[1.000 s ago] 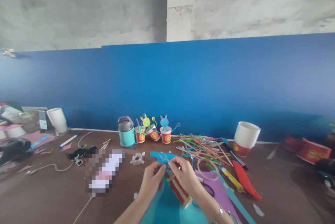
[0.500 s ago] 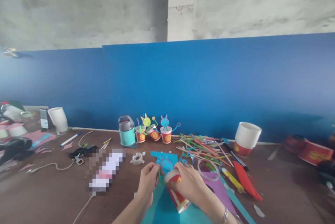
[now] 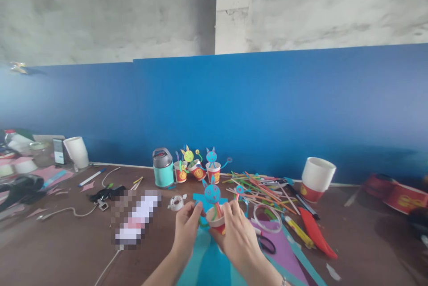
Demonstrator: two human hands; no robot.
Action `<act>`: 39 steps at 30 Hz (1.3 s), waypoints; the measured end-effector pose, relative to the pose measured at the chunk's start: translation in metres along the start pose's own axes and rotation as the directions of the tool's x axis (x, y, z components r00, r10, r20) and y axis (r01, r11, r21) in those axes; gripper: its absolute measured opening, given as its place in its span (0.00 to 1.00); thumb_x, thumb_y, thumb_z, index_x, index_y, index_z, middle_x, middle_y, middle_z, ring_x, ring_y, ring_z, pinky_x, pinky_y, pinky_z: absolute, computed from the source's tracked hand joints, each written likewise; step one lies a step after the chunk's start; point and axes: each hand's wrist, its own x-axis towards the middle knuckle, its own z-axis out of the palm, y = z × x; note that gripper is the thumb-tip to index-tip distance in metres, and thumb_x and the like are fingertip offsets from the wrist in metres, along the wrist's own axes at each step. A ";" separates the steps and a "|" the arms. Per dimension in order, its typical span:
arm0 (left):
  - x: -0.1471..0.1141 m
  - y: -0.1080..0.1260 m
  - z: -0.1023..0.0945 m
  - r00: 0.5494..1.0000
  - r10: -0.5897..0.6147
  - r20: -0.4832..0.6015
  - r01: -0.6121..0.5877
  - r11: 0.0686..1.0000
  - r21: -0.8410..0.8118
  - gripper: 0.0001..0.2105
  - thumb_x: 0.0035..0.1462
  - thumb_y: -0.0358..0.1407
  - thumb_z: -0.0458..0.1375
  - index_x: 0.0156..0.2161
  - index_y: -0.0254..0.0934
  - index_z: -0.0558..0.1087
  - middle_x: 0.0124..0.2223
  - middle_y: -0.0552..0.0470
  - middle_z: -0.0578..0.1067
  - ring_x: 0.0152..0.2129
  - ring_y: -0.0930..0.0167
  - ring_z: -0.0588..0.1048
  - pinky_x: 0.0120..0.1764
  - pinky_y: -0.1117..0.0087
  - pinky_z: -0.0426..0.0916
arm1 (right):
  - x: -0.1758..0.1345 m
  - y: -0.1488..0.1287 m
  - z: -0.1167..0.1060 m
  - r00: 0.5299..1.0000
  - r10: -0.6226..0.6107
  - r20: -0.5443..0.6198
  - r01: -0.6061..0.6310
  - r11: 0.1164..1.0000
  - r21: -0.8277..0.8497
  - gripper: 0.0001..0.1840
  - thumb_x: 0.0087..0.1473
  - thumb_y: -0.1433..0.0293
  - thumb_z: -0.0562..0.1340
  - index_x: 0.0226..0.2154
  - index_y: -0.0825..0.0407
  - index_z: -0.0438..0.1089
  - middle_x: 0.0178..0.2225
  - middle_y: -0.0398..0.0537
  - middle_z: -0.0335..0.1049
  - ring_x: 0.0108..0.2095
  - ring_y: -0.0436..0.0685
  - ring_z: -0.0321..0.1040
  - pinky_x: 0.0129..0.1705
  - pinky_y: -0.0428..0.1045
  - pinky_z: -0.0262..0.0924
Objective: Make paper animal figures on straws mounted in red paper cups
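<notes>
A red-and-white paper cup [image 3: 216,220] stands near the front of the desk, with a blue paper cat face [image 3: 211,193] rising from it on an orange stem. My right hand [image 3: 239,230] is wrapped around the cup's right side and hides much of it. Above those fingers shows a small blue paper disc [image 3: 240,189] with a red centre. At the cup's left, my left hand [image 3: 187,226] has thumb and fingers pinched on a curved green strip [image 3: 203,222]; its outer end is hidden by the fingers.
Several finished cup figures [image 3: 214,172] stand behind, beside a turquoise flask [image 3: 163,174]. Tape [image 3: 176,203] lies left of the hands. To the right are loose coloured sticks [image 3: 264,188], scissors [image 3: 267,244] on purple paper [image 3: 284,250], a yellow tube [image 3: 298,231] and stacked cups [image 3: 316,177].
The cup has gone from tilted, its base toward me, to upright. The cat face now stands up above the rim. Both hands stay at the cup, and the scissors have come into sight.
</notes>
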 end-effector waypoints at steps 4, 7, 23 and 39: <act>0.002 0.004 -0.003 0.991 0.125 -0.046 -0.119 0.988 0.101 0.22 0.48 0.53 0.60 0.18 0.36 0.68 0.15 0.59 0.60 0.14 0.77 0.58 0.18 0.77 0.54 | -0.003 -0.001 0.003 0.999 -0.027 -0.024 0.027 1.000 0.010 0.14 0.48 0.69 0.63 0.38 0.51 0.63 0.39 0.52 0.65 0.39 0.63 0.68 0.38 0.52 0.64; 0.006 0.003 -0.004 0.987 0.158 -0.035 -0.151 0.978 0.147 0.20 0.48 0.52 0.60 0.21 0.36 0.73 0.19 0.55 0.70 0.20 0.73 0.67 0.24 0.75 0.61 | -0.001 -0.003 -0.001 1.000 -0.013 -0.010 0.013 1.000 0.005 0.13 0.48 0.69 0.63 0.38 0.50 0.64 0.39 0.52 0.65 0.38 0.62 0.69 0.37 0.52 0.65; -0.013 0.006 0.011 0.950 -0.112 0.291 0.185 0.954 -0.237 0.26 0.44 0.46 0.67 0.49 0.40 0.73 0.51 0.44 0.76 0.52 0.56 0.70 0.50 0.62 0.67 | 0.005 -0.004 -0.014 0.999 0.006 0.045 -0.014 0.982 0.186 0.13 0.45 0.72 0.59 0.38 0.50 0.64 0.37 0.50 0.68 0.34 0.59 0.70 0.34 0.50 0.63; -0.006 0.000 0.005 0.947 -0.014 0.320 0.120 0.941 -0.316 0.23 0.46 0.45 0.66 0.47 0.39 0.74 0.50 0.43 0.76 0.50 0.58 0.70 0.51 0.62 0.64 | 0.019 0.009 0.019 0.951 0.151 0.269 -0.293 0.173 0.940 0.31 0.33 0.57 0.72 0.39 0.52 0.65 0.32 0.47 0.75 0.33 0.59 0.72 0.36 0.52 0.66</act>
